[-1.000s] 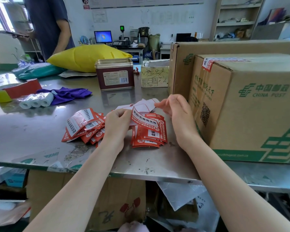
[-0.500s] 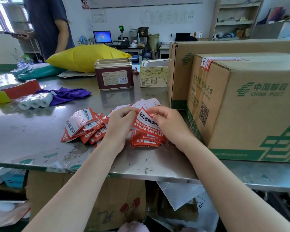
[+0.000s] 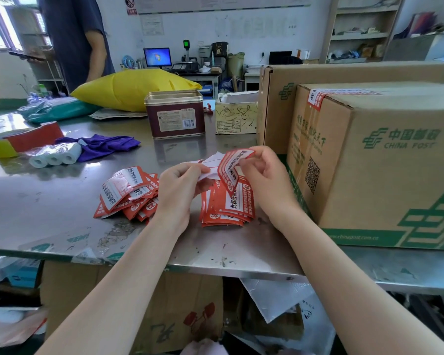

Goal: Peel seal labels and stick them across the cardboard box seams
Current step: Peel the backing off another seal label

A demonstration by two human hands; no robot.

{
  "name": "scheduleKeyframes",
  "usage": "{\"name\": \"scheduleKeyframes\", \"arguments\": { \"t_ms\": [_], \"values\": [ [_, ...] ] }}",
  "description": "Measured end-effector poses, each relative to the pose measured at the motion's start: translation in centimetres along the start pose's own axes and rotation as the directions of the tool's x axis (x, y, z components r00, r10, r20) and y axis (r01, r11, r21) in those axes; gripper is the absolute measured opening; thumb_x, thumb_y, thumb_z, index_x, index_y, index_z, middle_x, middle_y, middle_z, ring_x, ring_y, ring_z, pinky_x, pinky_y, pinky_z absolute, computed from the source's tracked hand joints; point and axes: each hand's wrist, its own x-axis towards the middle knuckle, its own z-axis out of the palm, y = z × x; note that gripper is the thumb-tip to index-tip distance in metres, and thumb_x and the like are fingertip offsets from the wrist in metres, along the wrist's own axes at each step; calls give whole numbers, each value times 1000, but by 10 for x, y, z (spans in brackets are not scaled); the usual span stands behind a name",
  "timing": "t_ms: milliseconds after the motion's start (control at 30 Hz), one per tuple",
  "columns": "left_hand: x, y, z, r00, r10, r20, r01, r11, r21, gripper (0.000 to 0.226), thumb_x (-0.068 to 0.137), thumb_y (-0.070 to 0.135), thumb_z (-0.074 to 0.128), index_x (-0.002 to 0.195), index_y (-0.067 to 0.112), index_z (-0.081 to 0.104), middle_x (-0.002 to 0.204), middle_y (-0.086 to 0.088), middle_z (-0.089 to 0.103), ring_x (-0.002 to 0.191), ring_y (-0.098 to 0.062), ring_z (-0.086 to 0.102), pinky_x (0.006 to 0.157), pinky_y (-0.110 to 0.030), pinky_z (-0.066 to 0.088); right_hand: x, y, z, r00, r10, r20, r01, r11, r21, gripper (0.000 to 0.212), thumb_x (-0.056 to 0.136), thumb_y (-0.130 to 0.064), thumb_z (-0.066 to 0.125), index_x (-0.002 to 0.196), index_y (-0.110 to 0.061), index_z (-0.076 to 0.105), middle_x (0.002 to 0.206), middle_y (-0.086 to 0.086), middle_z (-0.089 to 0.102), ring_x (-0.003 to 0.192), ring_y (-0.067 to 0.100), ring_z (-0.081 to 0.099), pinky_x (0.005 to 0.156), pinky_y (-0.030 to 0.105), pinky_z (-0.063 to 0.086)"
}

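- Red-and-white seal label (image 3: pixel 232 166) is pinched at its upper edge by the right hand (image 3: pixel 265 180), thumb and fingertips closed on it; the label curls clear of its white backing sheet (image 3: pixel 210 166), so the adhesive side appears to be kept off everything until placement.
- Left hand (image 3: pixel 181 185) pinches the backing sheet just left of the label. Holding the backing while the other hand pulls gives the opposing tension that peeling needs.
- Both hands work just left of the front cardboard box (image 3: pixel 385 160), directly above the neat label stack (image 3: pixel 228 206). Judgement: this keeps the travel to the box short.
- Spent sheets (image 3: pixel 128 192), with label windows that look empty, lie fanned further left of the box, beyond the left hand, which separates waste from usable stock.
- One applied label (image 3: pixel 317 98) already wraps the box's top near-left corner, over the clear tape (image 3: pixel 305 139) that runs down the side seam.
- Rear cardboard box (image 3: pixel 274 103) stands touching or just behind the front box; no label is visible on it.
- Steel counter (image 3: pixel 49 201) supports the box and both stacks.
- Judgement: the step in hand is peeling, nearly complete; the next move requires carrying the label rightward to a seam without letting it fold onto itself.
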Motion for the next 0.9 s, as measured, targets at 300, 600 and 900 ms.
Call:
{"name": "scheduleKeyframes", "arguments": {
  "t_ms": [300, 600, 900],
  "values": [
    [1, -1, 2, 994, 53, -96, -50, 998, 31, 18, 90, 6, 51, 81, 9, 67, 94, -10, 69, 68, -12, 68, 55, -16, 52, 1, -2, 0, 995, -7, -104, 13, 998, 57, 20, 95, -27, 46, 115, -25, 46, 107, 2, 63, 90, 14, 66, 75, 36, 58],
    [11, -8, -2, 969, 202, -143, -168, 961, 219, 35, 86, 3, 43, 105, 22, 67, 119, 2, 49, 114, -19, 52, 95, -40, 49, 0, -2, -3, 982, 3, -187, 19, 993, 116, 43, 96, -29, 44, 137, -26, 31, 136, -3, 48, 114, 12, 54, 85, 23, 48],
    [17, -18, -3, 991, 104, 84, -126, 930, 344, 53, 83, 20, 52, 135, 14, 44, 133, -6, 53, 111, -15, 59, 77, -25, 55, 3, 1, -4, 984, 5, -180, 14, 994, 106, 43, 97, -29, 42, 138, -27, 32, 136, -4, 48, 113, 11, 54, 73, 13, 45]
  ]
}}
